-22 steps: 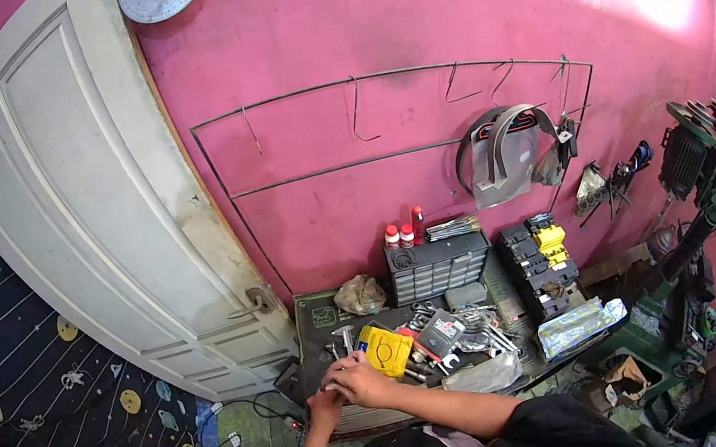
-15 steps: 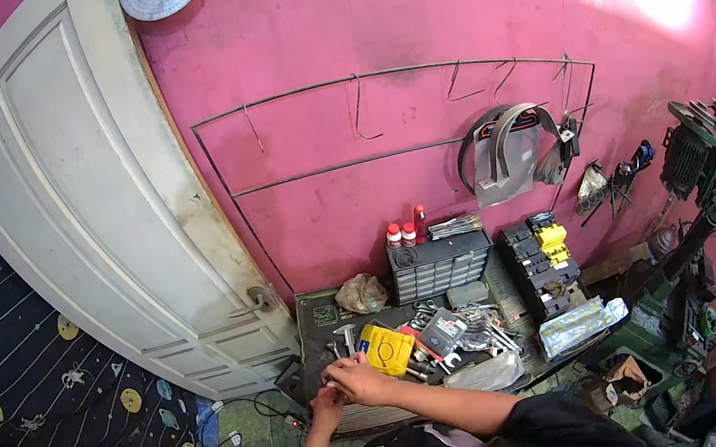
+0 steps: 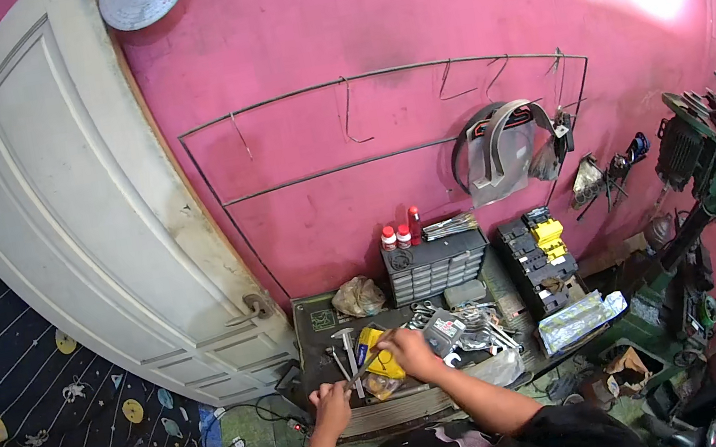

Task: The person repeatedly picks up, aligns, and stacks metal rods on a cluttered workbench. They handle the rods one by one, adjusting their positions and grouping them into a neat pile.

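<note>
Spreading behind everything, a pink wall (image 3: 290, 53) is seen beyond the yellow packet (image 3: 387, 369), and a white door (image 3: 80, 224) is set well to the packet's left. The packet itself is carried by a dark counter (image 3: 314, 341). Beyond it and to the right, a grey drawer cabinet (image 3: 439, 274) is placed; farther right, black cases (image 3: 535, 274) are lined up, with a foil-wrapped parcel (image 3: 583, 318) nearer the person. To the packet's right a clear plastic bag (image 3: 499, 369) is laid near the counter's front edge, and a crumpled bag (image 3: 359, 298) is left beyond the packet. The right hand (image 3: 412, 355) is held at the packet's right side, the left hand (image 3: 333, 408) to its left and nearer the person. Between them a thin dark strip (image 3: 364, 371) is stretched over the packet, its long axis slanted from near left to far right. Its near end is gripped by the closed fingers of the left hand; its far end seems pinched by those of the right, though how tightly cannot be told. Whether the packet is touched by the strip cannot be told either. Just left of the packet, close under the strip's near end, the way down is crowded by a slim caliper-like tool (image 3: 353, 363)
</note>
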A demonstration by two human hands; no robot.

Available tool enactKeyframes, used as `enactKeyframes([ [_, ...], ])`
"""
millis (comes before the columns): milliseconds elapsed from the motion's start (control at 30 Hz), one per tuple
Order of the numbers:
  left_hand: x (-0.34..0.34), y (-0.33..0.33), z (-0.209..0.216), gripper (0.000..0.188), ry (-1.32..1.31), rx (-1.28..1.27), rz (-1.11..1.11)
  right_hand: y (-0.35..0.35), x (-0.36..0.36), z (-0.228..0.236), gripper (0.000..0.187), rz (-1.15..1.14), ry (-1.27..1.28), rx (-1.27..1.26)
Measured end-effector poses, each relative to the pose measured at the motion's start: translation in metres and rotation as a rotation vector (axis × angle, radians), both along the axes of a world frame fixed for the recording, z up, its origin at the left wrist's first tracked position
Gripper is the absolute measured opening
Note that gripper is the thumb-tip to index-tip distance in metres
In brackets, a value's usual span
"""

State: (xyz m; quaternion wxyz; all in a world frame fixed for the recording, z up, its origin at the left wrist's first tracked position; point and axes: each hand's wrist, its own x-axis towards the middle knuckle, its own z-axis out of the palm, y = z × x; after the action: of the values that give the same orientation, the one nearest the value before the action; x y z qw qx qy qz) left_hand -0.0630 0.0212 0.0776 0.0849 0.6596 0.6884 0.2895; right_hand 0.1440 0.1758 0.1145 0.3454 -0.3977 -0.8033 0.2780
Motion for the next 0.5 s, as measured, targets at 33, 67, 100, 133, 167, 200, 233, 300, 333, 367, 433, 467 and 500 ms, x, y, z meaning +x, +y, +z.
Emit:
enactKeyframes([
  [33, 0.003, -0.003, 0.0, 0.017, 0.037, 0.002, -0.035, 0.0, 0.015, 0.005, 0.021, -0.097, -0.014, -0.157],
  [67, 0.007, -0.004, 0.0, 0.015, 0.073, 0.005, -0.074, -0.001, 0.033, 0.015, 0.024, -0.199, -0.029, -0.313],
  [100, 0.016, -0.002, -0.001, 0.013, 0.06, 0.006, -0.084, 0.002, 0.057, 0.012, 0.026, -0.217, 0.075, -0.258],
  [133, 0.023, 0.002, -0.005, 0.012, 0.097, -0.002, -0.11, 0.006, 0.082, 0.007, 0.028, -0.235, 0.178, -0.202],
  [167, 0.031, 0.006, -0.012, 0.012, 0.132, -0.012, -0.142, 0.011, 0.111, -0.008, 0.029, -0.305, 0.132, -0.272],
  [200, 0.041, 0.009, -0.018, 0.012, 0.166, -0.022, -0.176, 0.014, 0.138, -0.022, 0.029, -0.377, 0.086, -0.341],
  [233, 0.055, 0.015, -0.017, 0.01, 0.148, -0.025, -0.235, 0.008, 0.162, -0.028, 0.03, -0.452, 0.154, -0.429],
  [300, 0.083, 0.027, -0.021, 0.011, 0.172, -0.082, -0.322, -0.006, 0.2, -0.016, 0.033, -0.543, 0.196, -0.445],
  [333, 0.096, 0.034, -0.024, 0.012, 0.184, -0.115, -0.372, -0.013, 0.221, -0.006, 0.035, -0.563, 0.169, -0.376],
  [367, 0.11, 0.042, -0.029, 0.011, 0.154, -0.148, -0.396, -0.014, 0.251, -0.024, 0.04, -0.686, 0.068, -0.396],
  [433, 0.14, 0.054, -0.026, 0.009, 0.134, -0.196, -0.404, -0.021, 0.296, -0.025, 0.038, -0.798, 0.014, -0.308],
  [467, 0.153, 0.063, -0.037, 0.009, 0.093, -0.097, -0.431, -0.022, 0.329, -0.042, 0.037, -0.858, 0.127, -0.341],
  [500, 0.165, 0.07, -0.027, 0.009, 0.054, -0.168, -0.454, -0.029, 0.348, -0.034, 0.037, -0.88, 0.247, -0.317],
])
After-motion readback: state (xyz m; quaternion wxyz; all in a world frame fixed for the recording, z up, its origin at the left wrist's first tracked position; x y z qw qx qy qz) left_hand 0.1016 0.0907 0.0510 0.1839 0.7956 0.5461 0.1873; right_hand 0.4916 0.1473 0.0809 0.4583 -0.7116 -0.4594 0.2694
